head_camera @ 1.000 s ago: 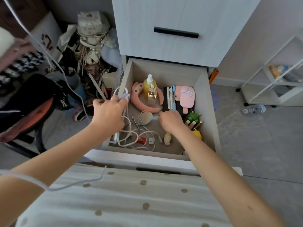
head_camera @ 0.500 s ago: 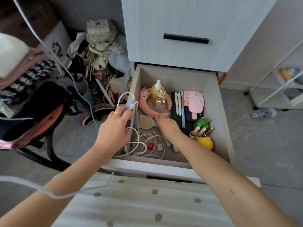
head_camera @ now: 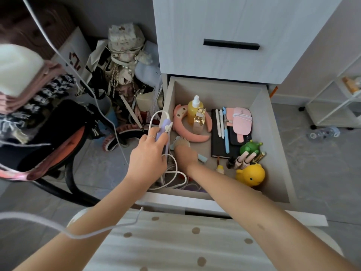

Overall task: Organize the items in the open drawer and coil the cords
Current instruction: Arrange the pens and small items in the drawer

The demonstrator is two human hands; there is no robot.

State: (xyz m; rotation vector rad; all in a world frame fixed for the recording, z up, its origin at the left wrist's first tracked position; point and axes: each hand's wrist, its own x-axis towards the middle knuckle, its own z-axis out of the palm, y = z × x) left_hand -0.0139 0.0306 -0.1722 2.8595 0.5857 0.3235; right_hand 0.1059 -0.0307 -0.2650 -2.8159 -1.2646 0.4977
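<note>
the left hand is gripping a corded lilac gadget over the left wall of the open drawer. the right hand is reaching in beside the hairbrush, above loose cords lying in the front left corner; its fingers are too blurred to tell their grip.

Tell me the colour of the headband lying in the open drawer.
The headband is pink; the head view, the only one, shows it clearly.
</note>
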